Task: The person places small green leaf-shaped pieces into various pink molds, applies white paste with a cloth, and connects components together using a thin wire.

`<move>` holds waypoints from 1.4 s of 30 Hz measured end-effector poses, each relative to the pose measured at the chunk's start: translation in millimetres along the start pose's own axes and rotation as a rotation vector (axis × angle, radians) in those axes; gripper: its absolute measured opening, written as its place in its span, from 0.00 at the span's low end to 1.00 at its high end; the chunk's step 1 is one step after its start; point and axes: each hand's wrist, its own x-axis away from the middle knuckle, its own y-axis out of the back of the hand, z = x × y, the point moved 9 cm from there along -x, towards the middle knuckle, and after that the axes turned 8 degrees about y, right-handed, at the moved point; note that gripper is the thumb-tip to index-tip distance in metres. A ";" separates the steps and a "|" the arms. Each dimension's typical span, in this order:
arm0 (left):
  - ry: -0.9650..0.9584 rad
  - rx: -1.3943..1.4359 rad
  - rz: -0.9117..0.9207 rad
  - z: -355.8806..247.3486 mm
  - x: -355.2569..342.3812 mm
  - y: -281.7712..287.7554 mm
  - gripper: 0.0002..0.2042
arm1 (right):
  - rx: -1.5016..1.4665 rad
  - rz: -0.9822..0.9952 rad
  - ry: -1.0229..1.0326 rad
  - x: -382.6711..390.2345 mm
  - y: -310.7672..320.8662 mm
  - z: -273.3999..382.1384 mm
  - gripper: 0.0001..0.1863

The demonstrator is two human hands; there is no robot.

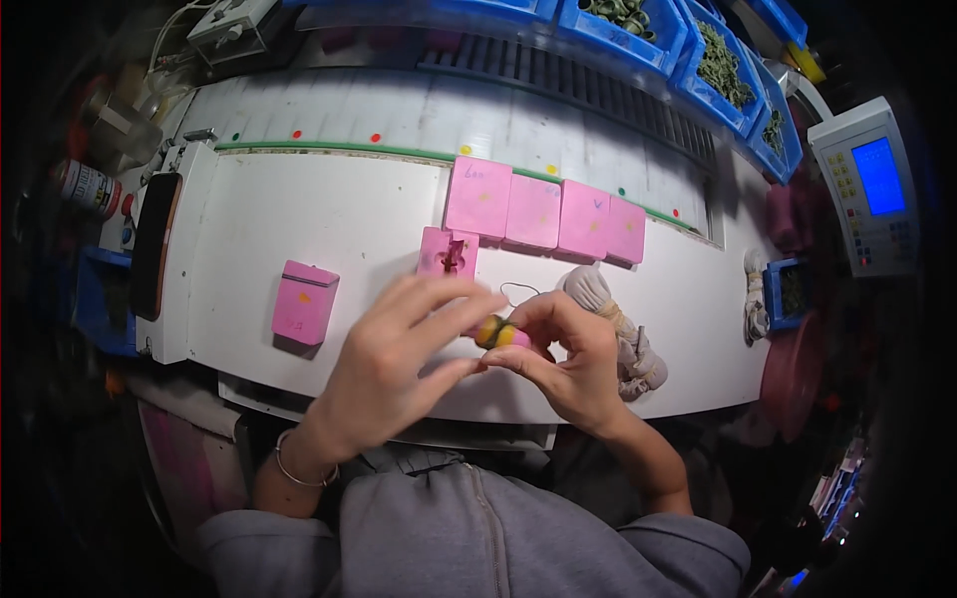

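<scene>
My right hand (578, 361) is closed around a small yellow and pink piece with a dark band (495, 332), pinched between thumb and fingers; its exact kind is hidden. Over its left side reaches my left hand (394, 344), fingers stretched and apart from the thumb, the thumb tip close to my right thumb. Just beyond the hands lies a pink block with a dark carved hollow (436, 251), like a mould half. A thin dark loop (518, 289) rests on the white table near the piece.
Several pink blocks (480, 199) stand in a row at the green-edged strip. Another pink block (304, 304) sits at left. Wrapped cloth bundles (633, 344) lie at right. Blue bins (673, 62) hold small green parts at the back. A device with a blue screen (877, 176) stands right.
</scene>
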 end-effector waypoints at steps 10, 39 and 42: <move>0.439 0.660 0.235 47.8 30.0 -48.2 0.16 | -0.676 0.171 -0.568 32.8 -20.9 -47.9 0.06; 0.455 0.494 0.017 59.0 36.0 -53.7 0.14 | -0.315 0.011 -0.317 34.2 -18.1 -47.1 0.10; 0.282 0.373 -0.030 43.1 33.4 -47.0 0.15 | -0.665 0.111 -0.492 37.5 -38.4 -45.2 0.09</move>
